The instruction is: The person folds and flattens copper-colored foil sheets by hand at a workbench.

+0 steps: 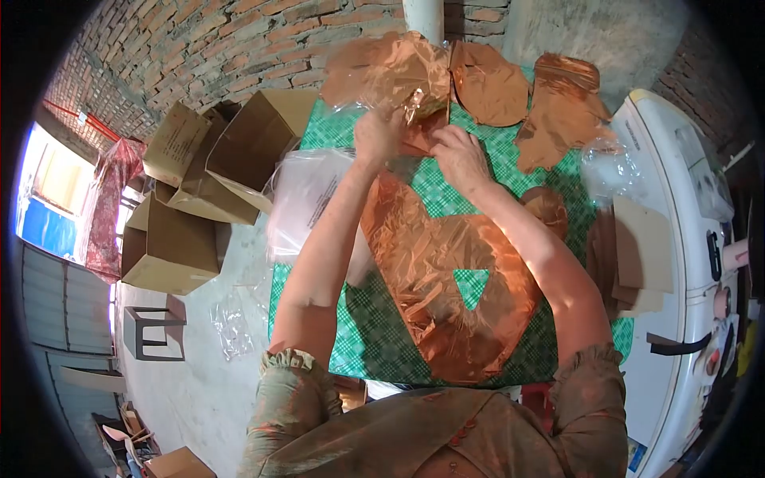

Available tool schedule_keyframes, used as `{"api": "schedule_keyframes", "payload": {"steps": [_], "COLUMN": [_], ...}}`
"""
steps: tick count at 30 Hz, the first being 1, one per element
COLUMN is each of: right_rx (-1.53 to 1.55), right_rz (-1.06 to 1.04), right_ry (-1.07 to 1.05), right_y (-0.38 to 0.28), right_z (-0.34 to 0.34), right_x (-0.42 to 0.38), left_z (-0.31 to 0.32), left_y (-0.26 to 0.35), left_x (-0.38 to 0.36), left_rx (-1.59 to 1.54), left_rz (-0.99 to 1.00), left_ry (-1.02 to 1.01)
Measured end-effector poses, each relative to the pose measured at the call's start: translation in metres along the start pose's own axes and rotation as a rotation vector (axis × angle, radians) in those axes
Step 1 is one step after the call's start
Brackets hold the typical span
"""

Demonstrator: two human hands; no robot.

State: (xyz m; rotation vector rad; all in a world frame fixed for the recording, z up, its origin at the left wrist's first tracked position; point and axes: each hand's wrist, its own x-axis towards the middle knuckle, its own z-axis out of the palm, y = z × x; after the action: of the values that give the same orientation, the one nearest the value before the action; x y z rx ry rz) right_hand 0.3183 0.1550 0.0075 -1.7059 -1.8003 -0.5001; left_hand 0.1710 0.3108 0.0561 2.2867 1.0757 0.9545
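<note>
My left hand (pixel 376 137), slightly blurred, is closed at the near edge of a crumpled copper-coloured foil balloon (pixel 418 68) at the table's far side. My right hand (pixel 462 157) has its fingers bent and pinching a lower fold of the same foil; its fingertips are partly hidden. Between my forearms lies a large flat foil balloon (pixel 446 239) with a triangular hole showing the tablecloth. Farther right are a rounded foil balloon (pixel 490 84) and a wavy-edged foil balloon (pixel 562 107), both flat.
A green patterned tablecloth (pixel 370 354) covers the table. Clear plastic bags (pixel 307 199) lie at its left, another clear bag (pixel 613 167) at its right. Open cardboard boxes (pixel 179 247) and a small stool (pixel 151 333) stand on the left. A white appliance (pixel 673 319) borders the right.
</note>
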Motion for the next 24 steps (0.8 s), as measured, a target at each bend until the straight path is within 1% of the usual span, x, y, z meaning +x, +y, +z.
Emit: {"api": "schedule_keyframes", "payload": {"steps": [1, 4, 6, 7, 10, 13, 16, 17, 20, 23, 24], "right_rx": [0.007, 0.055, 0.085, 0.1, 0.12, 0.323, 0.585, 0.601, 0.61, 0.573, 0.58], "right_rz": [-0.033, -0.032, 0.008, 0.028, 0.07, 0.32, 0.42, 0.433, 0.478, 0.514, 0.52], "right_ry": [-0.009, -0.011, -0.058, -0.083, -0.24, -0.181, -0.001, 0.011, 0.037, 0.049, 0.053], "right_y": [0.001, 0.002, 0.0, -0.002, -0.007, -0.01, 0.002, 0.004, 0.003, 0.001, 0.003], "right_z": [0.002, 0.01, 0.008, 0.004, -0.014, -0.017, -0.001, 0.001, 0.001, 0.003, 0.007], "right_x": [0.0, 0.003, 0.005, 0.007, 0.017, 0.024, 0.028, 0.029, 0.032, 0.038, 0.039], "left_z": [0.001, 0.0, -0.003, -0.004, -0.008, -0.01, 0.011, 0.02, 0.008, 0.005, 0.006], "left_y": [-0.003, -0.003, -0.003, -0.003, -0.005, 0.0, -0.022, -0.032, -0.016, -0.016, -0.016], "left_x": [0.004, 0.01, 0.01, 0.009, 0.008, -0.006, -0.015, -0.015, -0.026, -0.026, -0.027], "left_rx": [-0.088, -0.174, -0.13, -0.108, -0.136, -0.172, -0.308, -0.233, -0.264, -0.209, -0.246], "left_rz": [-0.016, -0.013, 0.029, 0.049, -0.019, -0.081, -0.12, -0.078, -0.111, -0.108, -0.114], "left_ry": [-0.001, 0.046, 0.063, 0.072, -0.01, -0.08, -0.154, -0.15, -0.159, -0.193, -0.184]}}
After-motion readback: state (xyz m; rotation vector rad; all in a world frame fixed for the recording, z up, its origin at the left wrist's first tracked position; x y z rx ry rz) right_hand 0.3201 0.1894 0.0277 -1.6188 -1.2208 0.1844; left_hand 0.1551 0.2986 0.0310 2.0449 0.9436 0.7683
